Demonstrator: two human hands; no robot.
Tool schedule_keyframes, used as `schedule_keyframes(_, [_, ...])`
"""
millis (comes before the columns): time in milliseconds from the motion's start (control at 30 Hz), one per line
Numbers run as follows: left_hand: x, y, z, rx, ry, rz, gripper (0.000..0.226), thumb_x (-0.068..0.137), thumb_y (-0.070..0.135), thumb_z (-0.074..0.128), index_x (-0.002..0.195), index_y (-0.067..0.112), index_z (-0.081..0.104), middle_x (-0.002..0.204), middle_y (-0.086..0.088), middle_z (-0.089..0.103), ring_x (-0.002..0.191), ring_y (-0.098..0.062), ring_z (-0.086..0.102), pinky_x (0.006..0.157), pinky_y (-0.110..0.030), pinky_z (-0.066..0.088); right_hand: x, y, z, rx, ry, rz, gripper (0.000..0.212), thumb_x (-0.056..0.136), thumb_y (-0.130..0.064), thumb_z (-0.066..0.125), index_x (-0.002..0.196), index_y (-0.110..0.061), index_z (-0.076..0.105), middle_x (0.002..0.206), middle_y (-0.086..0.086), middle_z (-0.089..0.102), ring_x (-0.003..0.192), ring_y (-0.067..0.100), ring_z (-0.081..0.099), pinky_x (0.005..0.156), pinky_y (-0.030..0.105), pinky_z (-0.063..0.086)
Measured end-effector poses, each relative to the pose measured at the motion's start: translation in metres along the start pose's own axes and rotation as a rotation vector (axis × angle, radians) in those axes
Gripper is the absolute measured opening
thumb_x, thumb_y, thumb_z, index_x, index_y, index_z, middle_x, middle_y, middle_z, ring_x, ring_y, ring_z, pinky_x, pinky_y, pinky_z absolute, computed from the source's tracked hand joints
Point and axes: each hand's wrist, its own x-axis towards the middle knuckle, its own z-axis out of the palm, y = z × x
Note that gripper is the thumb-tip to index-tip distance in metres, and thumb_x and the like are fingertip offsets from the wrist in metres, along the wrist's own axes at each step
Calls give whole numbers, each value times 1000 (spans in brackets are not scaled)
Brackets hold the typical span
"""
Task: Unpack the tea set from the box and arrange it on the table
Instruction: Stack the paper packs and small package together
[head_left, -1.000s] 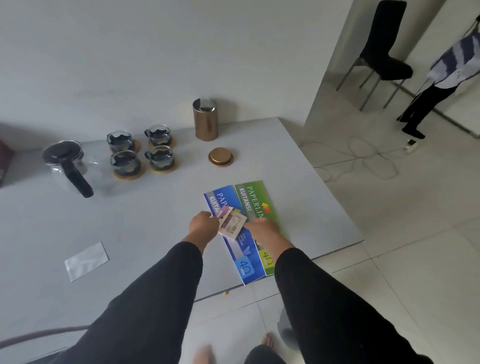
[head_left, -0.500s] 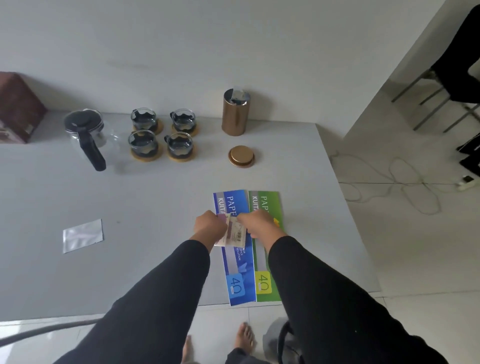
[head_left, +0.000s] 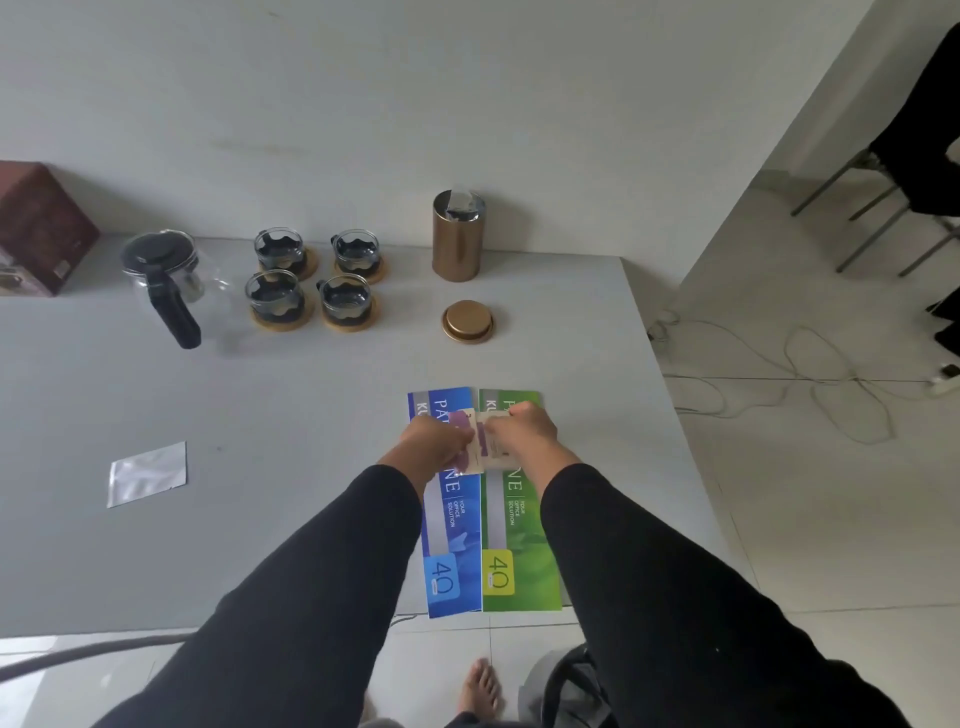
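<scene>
Both hands hold a small paper packet (head_left: 485, 439) with purple print, just above two booklets. My left hand (head_left: 434, 447) pinches its left edge and my right hand (head_left: 524, 434) pinches its right edge. At the back of the grey table (head_left: 311, 467) stand a glass teapot (head_left: 166, 273) with a black lid and handle, and several glass cups (head_left: 311, 278) on round wooden coasters. A copper canister (head_left: 457, 236) stands open to the right of the cups, its lid (head_left: 467, 322) lying in front of it. The brown box (head_left: 39, 228) sits at the far left.
A blue booklet (head_left: 449, 519) and a green booklet (head_left: 519, 519) lie side by side at the table's front edge. A silver foil pouch (head_left: 148, 473) lies at the left. Cables (head_left: 810, 374) trail over the tiled floor at the right, near chair legs (head_left: 872, 208).
The view has swung left, bringing the brown box into sight. Both hands have stayed over the booklets, turning the packet between them so its printed face now shows.
</scene>
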Motion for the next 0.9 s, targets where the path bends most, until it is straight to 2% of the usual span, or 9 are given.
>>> schedule_keyframes(100, [-5,-1,21,107,-48,45,32,88,38,62,85,6,62,75,-3,64,78,-16,65,82,-28,56,0,15,-11,-113,14,13,28,85,-21,63,110,-9,59,116,7,64,102,24,61,76,23,44])
schedule_keyframes(167, [-10,-4,33,266,-39,68,37,89,41,58,66,12,61,73,1,59,68,-12,58,65,-23,52,1,28,-14,-154,22,52,30,84,-16,60,113,-7,61,115,8,66,104,25,63,75,24,45])
schedule_keyframes(267, [-17,-10,48,359,14,85,39,95,36,46,76,10,68,67,2,56,55,-10,49,44,-20,36,1,45,-13,-188,33,113,29,86,-15,59,113,-4,62,116,11,65,108,27,62,76,24,45])
schedule_keyframes(333, [-20,-11,54,337,49,103,42,96,37,41,96,4,67,88,-4,65,67,-16,57,49,-21,39,3,51,-10,-206,37,131,30,86,-16,59,113,-4,62,118,12,64,110,27,60,80,25,46])
schedule_keyframes(433, [-21,-11,59,281,61,94,34,94,30,50,113,3,53,111,-11,60,95,-24,61,63,-26,44,5,54,-7,-176,56,149,28,86,-14,58,112,-3,62,116,13,65,109,27,61,81,26,47])
schedule_keyframes(533, [-20,-18,60,179,42,75,17,90,23,54,89,6,53,87,-7,58,67,-18,54,47,-23,37,5,55,-7,-123,76,194,30,86,-13,60,113,-1,61,117,13,65,109,27,62,82,26,48])
schedule_keyframes(600, [-23,-24,57,106,74,54,15,89,20,53,86,6,56,71,-3,52,56,-14,48,44,-22,36,4,55,-4,-102,83,189,33,85,-13,62,114,0,60,118,14,64,110,27,62,82,26,49])
schedule_keyframes(800, [-22,-46,29,23,196,29,25,83,22,59,104,8,63,98,-8,67,85,-24,64,66,-28,51,-4,37,28,-108,-14,88,9,79,-13,65,85,-11,58,90,8,60,79,20,54,62,20,42])
schedule_keyframes(900, [-23,-57,17,74,233,-28,27,83,22,57,102,6,66,103,-12,67,96,-28,64,78,-32,53,-12,31,47,-159,-28,48,11,79,-15,61,71,-10,55,87,7,57,85,24,59,64,22,46])
